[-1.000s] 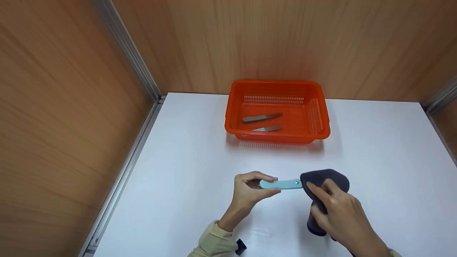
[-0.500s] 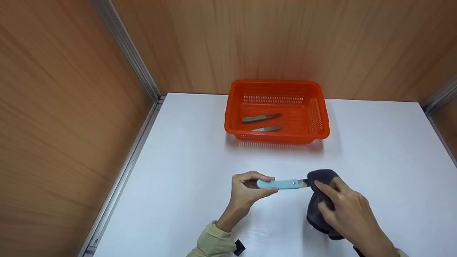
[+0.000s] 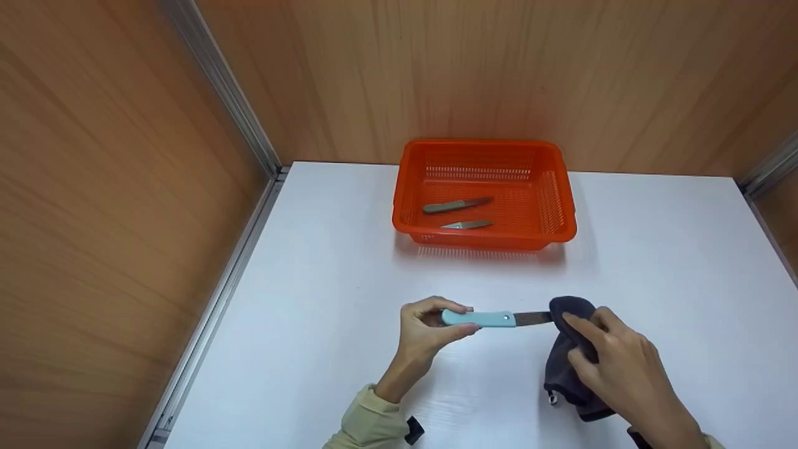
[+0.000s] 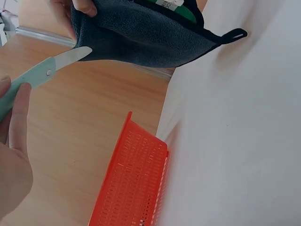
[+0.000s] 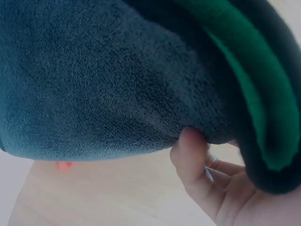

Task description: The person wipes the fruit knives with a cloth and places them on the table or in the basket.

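My left hand pinches the light blue handle of a small knife between thumb and fingers. The knife lies level above the table, its blade pointing right with the tip at the cloth. A dark grey cloth hangs folded from my right hand, whose thumb and fingers pinch it around the blade's end. In the left wrist view the blade tip overlaps the lower edge of the cloth. Green lining shows inside the cloth in the right wrist view.
An orange plastic basket stands at the back of the white table. Inside it lie a knife with a dull green handle and a second blade. Wooden panels wall the back and sides.
The cloth and right hand have slid right along the blade, baring most of it. My left hand has shifted slightly left with the knife.
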Demonstrator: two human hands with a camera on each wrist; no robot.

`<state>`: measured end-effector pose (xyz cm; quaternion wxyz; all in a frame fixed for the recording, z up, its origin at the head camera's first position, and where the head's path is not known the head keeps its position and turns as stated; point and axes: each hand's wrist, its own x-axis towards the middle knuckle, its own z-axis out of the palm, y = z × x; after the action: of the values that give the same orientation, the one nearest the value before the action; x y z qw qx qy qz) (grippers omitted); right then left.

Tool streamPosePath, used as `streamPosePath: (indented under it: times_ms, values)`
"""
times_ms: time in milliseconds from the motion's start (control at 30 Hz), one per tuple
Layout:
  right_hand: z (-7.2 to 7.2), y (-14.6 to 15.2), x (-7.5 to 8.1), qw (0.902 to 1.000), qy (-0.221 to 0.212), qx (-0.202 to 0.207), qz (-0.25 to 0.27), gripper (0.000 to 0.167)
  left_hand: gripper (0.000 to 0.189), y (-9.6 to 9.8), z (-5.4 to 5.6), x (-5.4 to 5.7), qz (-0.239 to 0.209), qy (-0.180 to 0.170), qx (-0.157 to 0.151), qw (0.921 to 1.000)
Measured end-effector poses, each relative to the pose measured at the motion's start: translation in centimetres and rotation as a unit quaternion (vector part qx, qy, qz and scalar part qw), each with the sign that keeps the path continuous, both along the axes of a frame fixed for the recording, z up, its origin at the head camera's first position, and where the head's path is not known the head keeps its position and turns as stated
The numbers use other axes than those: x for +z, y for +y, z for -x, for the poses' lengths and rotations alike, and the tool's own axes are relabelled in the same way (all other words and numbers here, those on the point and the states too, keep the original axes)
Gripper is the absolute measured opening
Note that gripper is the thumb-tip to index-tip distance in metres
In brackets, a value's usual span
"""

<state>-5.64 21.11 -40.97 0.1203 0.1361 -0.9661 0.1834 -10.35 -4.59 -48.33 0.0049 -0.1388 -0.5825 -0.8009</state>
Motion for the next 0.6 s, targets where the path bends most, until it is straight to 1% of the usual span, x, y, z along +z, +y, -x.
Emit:
streamPosePath:
  times_ms: [133, 300, 400, 500, 600]
  values:
    - [0.0, 0.5, 0.2, 1.0000, -0.003, -0.009, -0.001, 0.038, 0.026, -0.2, 0.1, -0.3, -0.013, 0.011, 0.000, 0.9999]
    - [-0.1, 0.9, 0.1, 0.9999, 0.001, -0.017, 0.004, 0.038, 0.022, -0.2, 0.2, -0.6, -0.055, 0.023, -0.017, 0.9981]
    - [-0.2, 1.1, 0.0, 0.9998, -0.005, -0.019, 0.006, 0.038, 0.019, -0.1, 0.2, -0.6, -0.069, 0.028, -0.021, 0.9970]
    - [-0.3, 1.1, 0.0, 0.9997, -0.011, -0.022, 0.008, 0.038, 0.016, 0.0, 0.2, -0.7, -0.060, 0.032, -0.016, 0.9975]
    - [-0.4, 1.2, 0.0, 0.9996, -0.008, -0.023, 0.012, 0.038, 0.013, 0.0, 0.2, -0.9, -0.043, 0.033, -0.008, 0.9985]
